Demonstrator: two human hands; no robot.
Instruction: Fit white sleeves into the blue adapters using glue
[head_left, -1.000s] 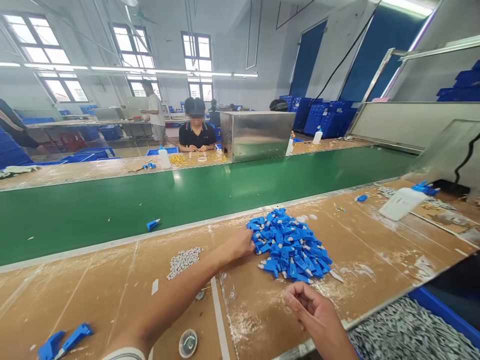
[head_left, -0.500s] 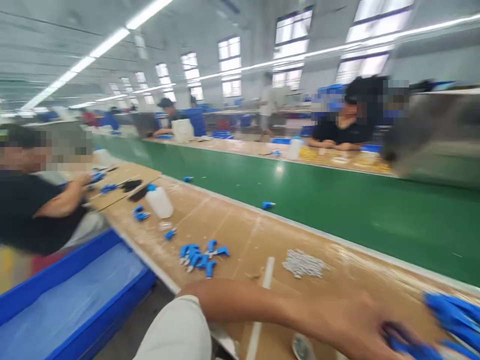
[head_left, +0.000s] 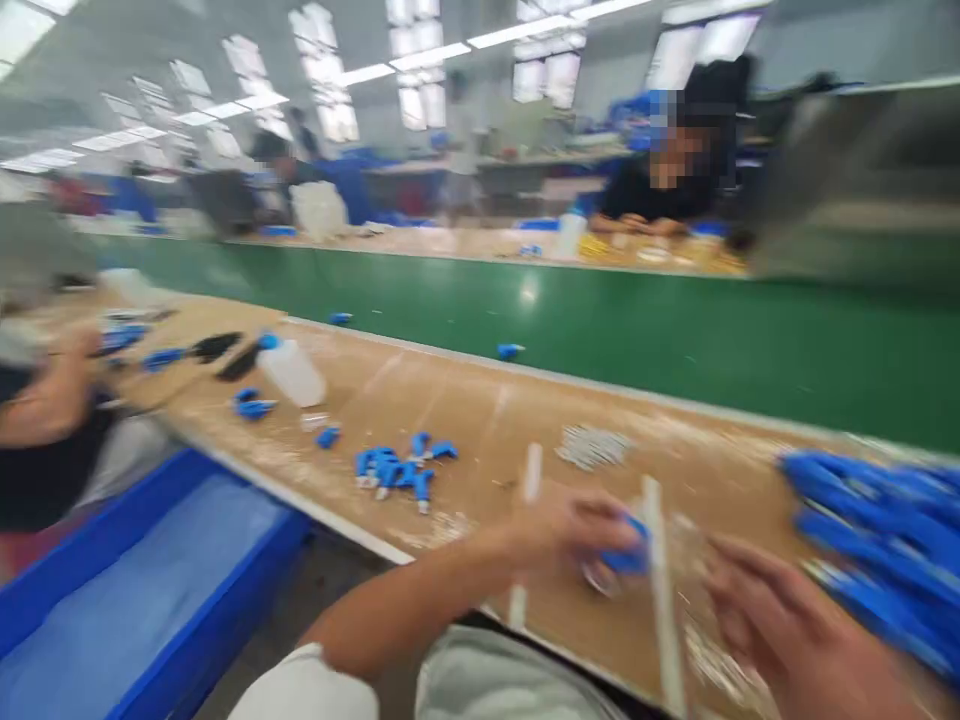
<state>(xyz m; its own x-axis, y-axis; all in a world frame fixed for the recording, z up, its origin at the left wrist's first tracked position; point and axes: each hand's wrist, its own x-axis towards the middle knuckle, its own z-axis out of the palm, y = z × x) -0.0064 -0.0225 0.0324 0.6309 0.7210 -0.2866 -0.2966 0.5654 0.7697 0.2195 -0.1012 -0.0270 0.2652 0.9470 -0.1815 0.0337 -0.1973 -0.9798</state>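
Note:
My left hand (head_left: 566, 522) is closed around a blue plastic piece (head_left: 630, 552), above the brown tabletop. Below that piece lies a small round, shiny item (head_left: 600, 578), too blurred to name. To the right, my right hand (head_left: 795, 620) hovers with its fingers drawn together. Motion blur hides what they hold, if anything. Small whitish pieces (head_left: 712, 655) lie beside and beneath it. A large heap of blue plastic pieces (head_left: 885, 540) is just beyond my right hand. Several more blue pieces with pale tips (head_left: 394, 470) lie to the left.
A pile of small grey pieces (head_left: 592, 447) lies behind my left hand, between pale strips (head_left: 660, 600). Further left stands a white bottle (head_left: 292, 372). A green conveyor belt (head_left: 637, 330) runs behind the table. A blue bin (head_left: 150, 600) is at left. Co-workers sit left and across.
My left hand has moved left from the blue heap with a blue piece in it. My right hand has come into view at the right. The view has turned rightward and down.

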